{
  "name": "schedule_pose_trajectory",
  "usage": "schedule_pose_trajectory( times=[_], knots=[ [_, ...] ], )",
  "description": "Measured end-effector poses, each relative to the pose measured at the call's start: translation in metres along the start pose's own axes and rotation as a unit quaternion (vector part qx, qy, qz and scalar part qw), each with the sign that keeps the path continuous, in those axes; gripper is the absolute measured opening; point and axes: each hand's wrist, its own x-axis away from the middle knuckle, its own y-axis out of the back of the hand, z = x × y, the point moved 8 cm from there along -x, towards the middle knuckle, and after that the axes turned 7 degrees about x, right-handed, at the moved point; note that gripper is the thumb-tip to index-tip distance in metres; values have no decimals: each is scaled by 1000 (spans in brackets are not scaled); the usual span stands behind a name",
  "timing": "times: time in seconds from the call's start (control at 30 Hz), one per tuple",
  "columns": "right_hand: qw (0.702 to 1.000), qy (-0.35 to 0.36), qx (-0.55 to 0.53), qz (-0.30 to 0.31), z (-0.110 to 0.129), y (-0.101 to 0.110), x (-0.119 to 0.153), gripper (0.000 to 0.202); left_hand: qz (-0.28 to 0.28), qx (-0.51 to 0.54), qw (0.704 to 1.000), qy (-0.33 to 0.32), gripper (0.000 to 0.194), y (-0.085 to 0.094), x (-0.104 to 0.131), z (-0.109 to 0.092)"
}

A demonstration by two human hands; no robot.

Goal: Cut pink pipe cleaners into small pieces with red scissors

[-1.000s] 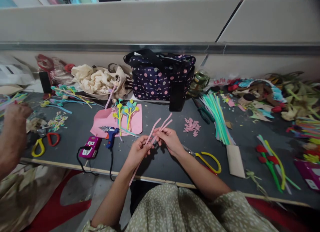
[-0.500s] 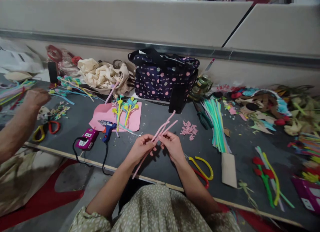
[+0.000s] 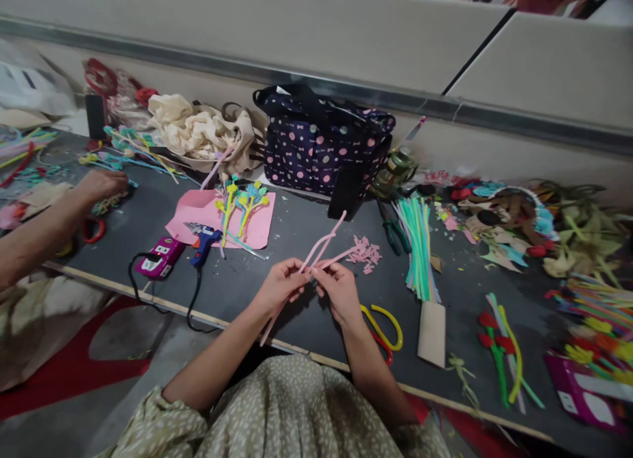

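Several pink pipe cleaners (image 3: 324, 239) are pinched between my two hands above the table's front part. My left hand (image 3: 284, 283) closes round their lower stretch, and one long end sticks out below it toward the table edge. With thumb and fingers together, my right hand (image 3: 336, 288) grips one strand that slants off to the right, apart from the others. A heap of short pink cut pieces (image 3: 364, 254) lies just beyond my right hand. Scissors with yellow and red handles (image 3: 388, 329) rest beside my right wrist, their blades hidden.
Left of me are a blue glue gun (image 3: 204, 244), a purple power strip (image 3: 161, 257) and pipe-cleaner flowers (image 3: 242, 207) on pink sheet. A patterned bag (image 3: 306, 148) stands behind. Green pipe cleaners (image 3: 418, 247) lie right. A co-worker's hand (image 3: 106, 183) reaches in at left.
One pink strand has swung out to the right, away from the others, in my right hand. The co-worker's hand has moved right and lower, over small pieces. The camera view has shifted slightly.
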Motion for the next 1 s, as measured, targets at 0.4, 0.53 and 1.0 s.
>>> schedule_pose_trajectory(
  times=[0.4,0.53,1.0],
  knots=[
    [982,76,-60,-162,20,53,0,20,-5,10,1000,0,35,-3,1,7],
    [998,20,-40,-49,12,31,3,27,2,1,1000,-9,36,-6,-1,8],
    [934,144,187,-270,59,135,-10,29,-5,-70,997,-10,26,16,-8,12]
  ],
)
